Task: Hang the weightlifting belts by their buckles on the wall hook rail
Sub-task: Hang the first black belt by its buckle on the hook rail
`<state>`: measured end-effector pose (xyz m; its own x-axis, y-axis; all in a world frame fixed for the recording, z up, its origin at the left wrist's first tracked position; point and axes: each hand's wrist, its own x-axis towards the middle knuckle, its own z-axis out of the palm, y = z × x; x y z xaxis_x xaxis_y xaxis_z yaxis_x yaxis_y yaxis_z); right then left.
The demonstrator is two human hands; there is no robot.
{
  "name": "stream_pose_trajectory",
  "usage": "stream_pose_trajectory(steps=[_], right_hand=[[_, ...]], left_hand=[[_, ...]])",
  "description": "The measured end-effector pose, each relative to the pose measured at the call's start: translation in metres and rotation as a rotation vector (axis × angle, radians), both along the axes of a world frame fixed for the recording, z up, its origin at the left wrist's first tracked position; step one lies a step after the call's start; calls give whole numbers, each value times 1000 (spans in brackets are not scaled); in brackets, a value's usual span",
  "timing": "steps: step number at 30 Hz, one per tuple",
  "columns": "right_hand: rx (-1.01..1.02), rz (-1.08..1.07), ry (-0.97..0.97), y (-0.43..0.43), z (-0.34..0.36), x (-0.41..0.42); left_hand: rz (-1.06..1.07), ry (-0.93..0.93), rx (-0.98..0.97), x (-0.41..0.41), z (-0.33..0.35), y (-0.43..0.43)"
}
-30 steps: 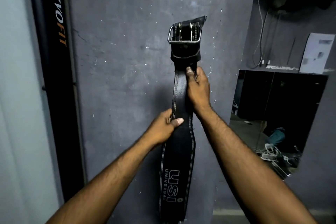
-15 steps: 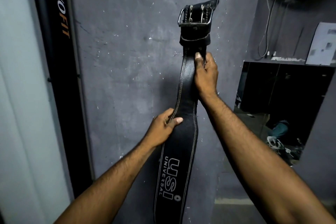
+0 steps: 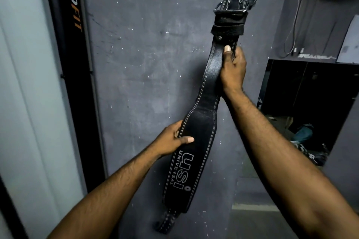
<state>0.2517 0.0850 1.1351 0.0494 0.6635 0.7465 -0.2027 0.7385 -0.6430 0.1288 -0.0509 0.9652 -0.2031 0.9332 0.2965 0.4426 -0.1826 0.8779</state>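
Note:
A black leather weightlifting belt [image 3: 196, 136] with white stitching and "USI UNIVERSAL" lettering is held upright in front of the grey wall, leaning to the right at its top. Its metal buckle [image 3: 231, 8] is at the upper end, tipped back. My right hand [image 3: 232, 70] grips the narrow strap just below the buckle. My left hand [image 3: 172, 141] holds the left edge of the wide padded part, thumb across the front. The belt's tail [image 3: 166, 221] dangles at the bottom. The hook rail is out of view.
The grey scuffed wall [image 3: 147, 64] fills the middle. A black banner with orange lettering [image 3: 71, 25] stands along its left side, beside a pale panel. At the right a mirror [image 3: 310, 106] reflects floor clutter, with cables and a white sheet above.
The view has dropped and the hook rail has left the frame. The belt has shifted right and its top now leans right, with the buckle tipped back. Both hands keep their grips.

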Motion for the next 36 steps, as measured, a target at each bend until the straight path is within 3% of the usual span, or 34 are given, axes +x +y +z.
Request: stream_pose_trajectory(steps=[3,17,21,25,28,36], right_hand=[[10,-4,9,-3,-1,1],[45,33,-24,-14,9,11],[48,94,-28,-13,-5,13],[50,194,-59,-26,-34,4],[30,277,-114,-37,-57,-2],[-30,394,-256,-37,-67,7]], left_hand=[[25,-32,11,-3,-5,-1],[-51,268,-264,-16,-60,0],[-53,-11,-21,0,-41,1],[30,-333,335,27,46,17],[30,-472,507,39,114,27],[84,-457,670,31,187,33]])
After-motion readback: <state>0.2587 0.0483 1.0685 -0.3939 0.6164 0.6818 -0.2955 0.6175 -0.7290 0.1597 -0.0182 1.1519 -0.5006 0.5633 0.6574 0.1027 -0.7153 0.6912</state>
